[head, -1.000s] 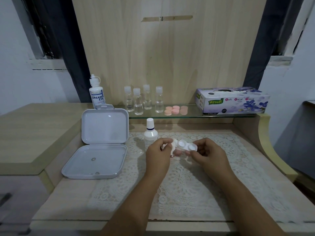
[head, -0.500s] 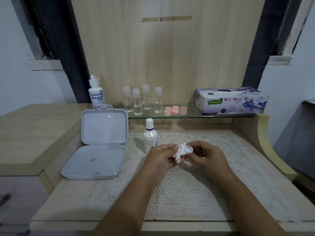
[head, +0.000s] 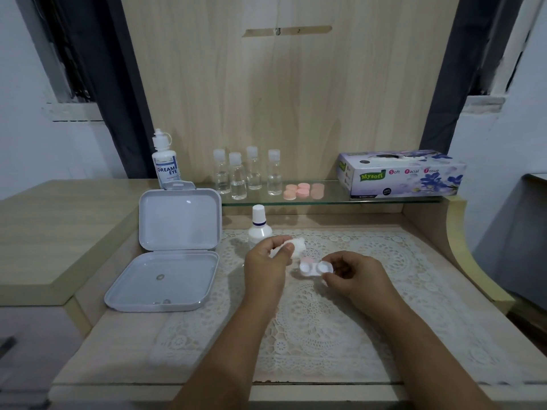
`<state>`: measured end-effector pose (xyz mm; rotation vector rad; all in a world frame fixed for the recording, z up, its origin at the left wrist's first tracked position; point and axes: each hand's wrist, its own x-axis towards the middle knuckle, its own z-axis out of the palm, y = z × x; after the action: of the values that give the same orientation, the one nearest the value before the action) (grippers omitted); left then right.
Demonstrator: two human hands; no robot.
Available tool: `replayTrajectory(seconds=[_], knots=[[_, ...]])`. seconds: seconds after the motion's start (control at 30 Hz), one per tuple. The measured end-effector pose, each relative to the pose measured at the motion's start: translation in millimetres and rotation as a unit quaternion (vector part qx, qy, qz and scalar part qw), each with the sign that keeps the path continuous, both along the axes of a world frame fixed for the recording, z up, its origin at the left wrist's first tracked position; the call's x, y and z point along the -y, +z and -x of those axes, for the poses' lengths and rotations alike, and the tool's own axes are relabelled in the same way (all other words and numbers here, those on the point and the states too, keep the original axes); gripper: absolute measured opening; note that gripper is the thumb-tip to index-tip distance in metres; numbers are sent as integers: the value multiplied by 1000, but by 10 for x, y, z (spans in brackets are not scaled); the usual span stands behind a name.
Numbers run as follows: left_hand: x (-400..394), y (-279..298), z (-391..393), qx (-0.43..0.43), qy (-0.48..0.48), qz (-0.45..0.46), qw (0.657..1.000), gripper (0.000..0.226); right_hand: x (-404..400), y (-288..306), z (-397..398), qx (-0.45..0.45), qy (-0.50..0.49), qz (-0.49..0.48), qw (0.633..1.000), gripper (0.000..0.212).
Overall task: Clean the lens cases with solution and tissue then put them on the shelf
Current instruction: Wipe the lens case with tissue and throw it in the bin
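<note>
Both forearms reach fwd, close together. Left hand [head: 268,258] raised, fingers & thumb curled in a pinch; right hand [head: 355,272] lower, fingertips pinching too.

Lens case [head: 315,268] – glossy white plastic; tissue [head: 297,247] – soft paper; mat [head: 384,261] lace cloth; shelf [head: 331,198] smooth glass.

Dim, bluish indoor light, soft shadows, wide-angle bending at the edges, slight overall softness.

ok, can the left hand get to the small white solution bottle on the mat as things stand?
Probably yes, but not freely: the solution bottle stands upright just behind the left hand with nothing between them. That hand's grip is already taken by a wad of tissue, so it would have to drop that first.
</note>
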<state>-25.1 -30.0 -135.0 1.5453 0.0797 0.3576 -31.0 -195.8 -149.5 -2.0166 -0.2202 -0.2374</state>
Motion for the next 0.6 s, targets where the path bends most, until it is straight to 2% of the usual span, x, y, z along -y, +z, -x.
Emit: replayTrajectory(seconds=[0.1, 0.17, 0.23, 0.4, 0.6], knots=[[26, -29, 32, 26, -24, -159, 987, 12, 3, 2, 1, -11, 5, 34, 999, 20], [55, -71, 45, 54, -36, -302, 951, 6, -4, 15, 8, -12, 14, 43, 999, 22], [48, -111, 36, 79, -44, -408, 909, 15, -10, 18, 11, -14, 16, 48, 999, 23], [-7, -121, 37, 128, -59, -515, 846, 26, -5, -6, -11, -19, 9, 62, 998, 18], [88, -137, 51, 143, -37, -593, 792, 20, -3, -12, -10, -23, 13, 65, 998, 15]])
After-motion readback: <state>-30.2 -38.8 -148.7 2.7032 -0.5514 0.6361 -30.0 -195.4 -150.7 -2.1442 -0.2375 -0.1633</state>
